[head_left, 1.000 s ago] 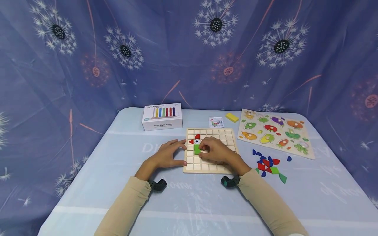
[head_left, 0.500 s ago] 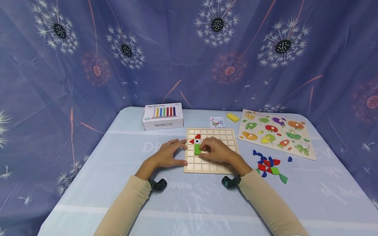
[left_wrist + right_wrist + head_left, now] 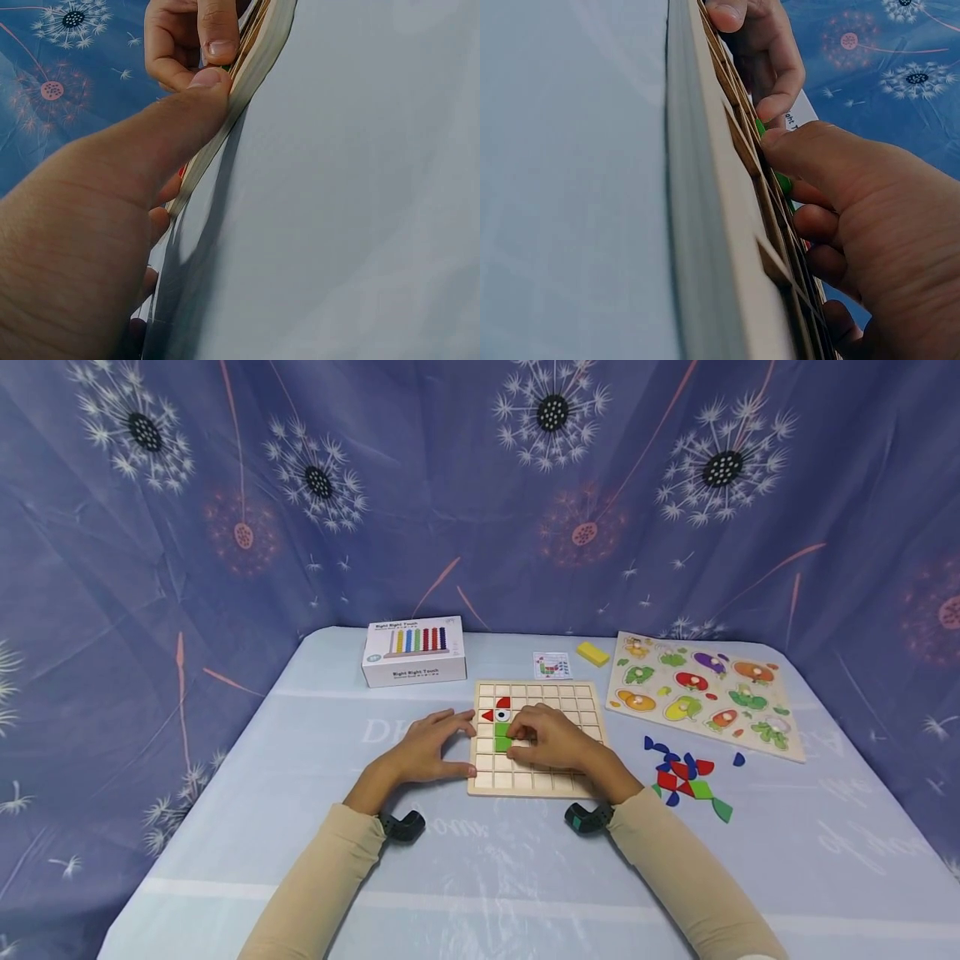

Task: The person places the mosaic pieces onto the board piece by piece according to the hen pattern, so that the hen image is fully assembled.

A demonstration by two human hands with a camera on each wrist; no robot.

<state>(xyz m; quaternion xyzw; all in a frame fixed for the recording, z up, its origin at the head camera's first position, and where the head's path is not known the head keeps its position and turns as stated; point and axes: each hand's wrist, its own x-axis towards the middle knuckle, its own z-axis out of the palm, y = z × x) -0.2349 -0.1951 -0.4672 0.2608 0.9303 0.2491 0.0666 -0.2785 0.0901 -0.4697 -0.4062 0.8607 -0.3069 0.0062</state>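
A wooden grid board [image 3: 555, 783] lies on the table before both hands. In its left columns sit a red quarter-round piece [image 3: 503, 702], a red triangle [image 3: 488, 716], a white tile with an eye [image 3: 502, 716] and two green squares [image 3: 502, 729], one below the other. My right hand [image 3: 551, 739] pinches at the lower green square with thumb and fingertips; in the right wrist view green edges [image 3: 783, 183] show by the thumb. My left hand [image 3: 427, 747] rests its spread thumb and fingers against the board's left edge.
Loose red, blue and green pieces [image 3: 683, 770] lie right of the board. Behind them is a vegetable puzzle board [image 3: 701, 693]. A pattern card [image 3: 552, 666] and a yellow block [image 3: 592, 653] lie beyond the grid, with a white toy box [image 3: 414, 652] at back left.
Both hands keep nearly the same places. The line between the two green squares shows more clearly now; the whole view has shifted slightly.
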